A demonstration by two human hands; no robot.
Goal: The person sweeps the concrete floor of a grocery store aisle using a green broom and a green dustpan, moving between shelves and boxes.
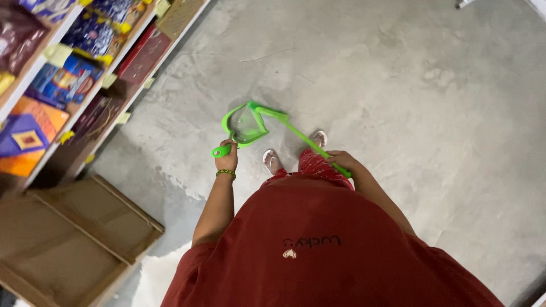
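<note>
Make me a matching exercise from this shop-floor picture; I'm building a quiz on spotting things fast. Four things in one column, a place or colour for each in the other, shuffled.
Things:
1. dustpan
2. cardboard box
3. bangle
4. shelves

Places or colours:
A. on the left wrist
B. open, on the floor at lower left
C. bright green, held by the left hand
D. stocked with packets, along the upper left

Pairs: 1-C, 2-B, 3-A, 4-D

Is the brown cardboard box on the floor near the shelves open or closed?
Open. The cardboard box has its flaps spread outward and the inside shows. Whether anything is in it, I cannot tell.
</note>
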